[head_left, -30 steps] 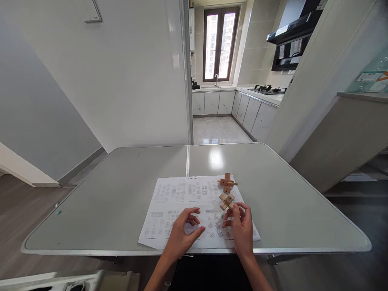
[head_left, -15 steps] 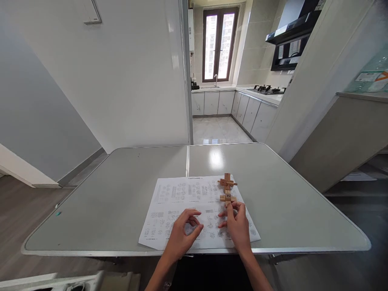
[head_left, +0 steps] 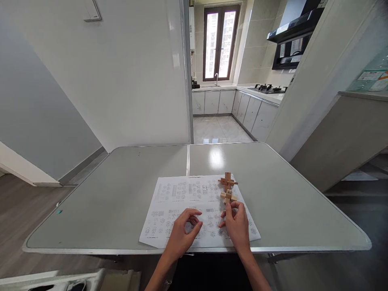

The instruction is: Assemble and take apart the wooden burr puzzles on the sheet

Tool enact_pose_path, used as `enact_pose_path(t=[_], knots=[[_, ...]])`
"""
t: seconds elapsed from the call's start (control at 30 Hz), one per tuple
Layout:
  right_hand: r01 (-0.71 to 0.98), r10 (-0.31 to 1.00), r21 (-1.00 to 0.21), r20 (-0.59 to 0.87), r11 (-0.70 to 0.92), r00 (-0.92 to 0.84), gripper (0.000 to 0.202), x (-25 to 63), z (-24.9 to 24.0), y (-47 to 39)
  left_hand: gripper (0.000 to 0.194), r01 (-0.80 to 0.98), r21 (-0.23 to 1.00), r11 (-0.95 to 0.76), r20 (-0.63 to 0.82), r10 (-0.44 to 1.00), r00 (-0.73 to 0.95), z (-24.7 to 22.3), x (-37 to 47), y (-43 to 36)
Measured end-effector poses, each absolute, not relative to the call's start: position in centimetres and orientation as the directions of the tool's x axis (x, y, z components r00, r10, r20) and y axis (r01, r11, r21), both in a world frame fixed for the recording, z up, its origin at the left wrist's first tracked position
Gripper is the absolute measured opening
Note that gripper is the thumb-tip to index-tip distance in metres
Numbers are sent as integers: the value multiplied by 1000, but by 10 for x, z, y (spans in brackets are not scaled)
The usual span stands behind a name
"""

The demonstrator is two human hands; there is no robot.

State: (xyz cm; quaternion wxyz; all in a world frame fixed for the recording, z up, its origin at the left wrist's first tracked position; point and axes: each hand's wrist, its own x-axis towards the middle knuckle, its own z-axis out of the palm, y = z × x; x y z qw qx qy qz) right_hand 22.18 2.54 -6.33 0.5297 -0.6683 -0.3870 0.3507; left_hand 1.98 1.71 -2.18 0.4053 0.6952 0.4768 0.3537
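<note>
A white sheet [head_left: 178,202] printed with small diagrams lies near the front edge of the table. At its right side are two wooden interlocking puzzles: a darker brown one [head_left: 227,182] farther back and a lighter one [head_left: 228,196] just in front of it. My right hand [head_left: 236,224] has its thumb and index finger at the near end of the lighter puzzle; whether they grip it is unclear. My left hand [head_left: 184,232] rests over the lower middle of the sheet, fingers curved and apart, holding nothing.
The grey table [head_left: 106,202] has a seam [head_left: 188,159] across its middle. A small green bit [head_left: 60,211] lies at its left edge. Beyond are a white wall and a kitchen with a stove [head_left: 268,88].
The lighter puzzle has tilted and turned slightly under my right fingertips. My left hand has hardly moved.
</note>
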Motion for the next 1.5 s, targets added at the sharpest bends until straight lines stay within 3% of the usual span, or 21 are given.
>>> enact_pose_path(t=[0.3, 0.53, 1.5], knots=[[349, 941, -937, 116, -3, 319, 46, 215, -66, 21, 18, 370, 902, -222, 117, 951, 286, -24, 21, 17], [373, 976, -923, 159, 94, 148, 42, 214, -61, 18, 23, 390, 897, -206, 95, 954, 286, -19, 21, 16], [379, 981, -920, 155, 101, 116, 37, 215, -68, 19, 23, 390, 904, -174, 63, 958, 281, -17, 22, 16]])
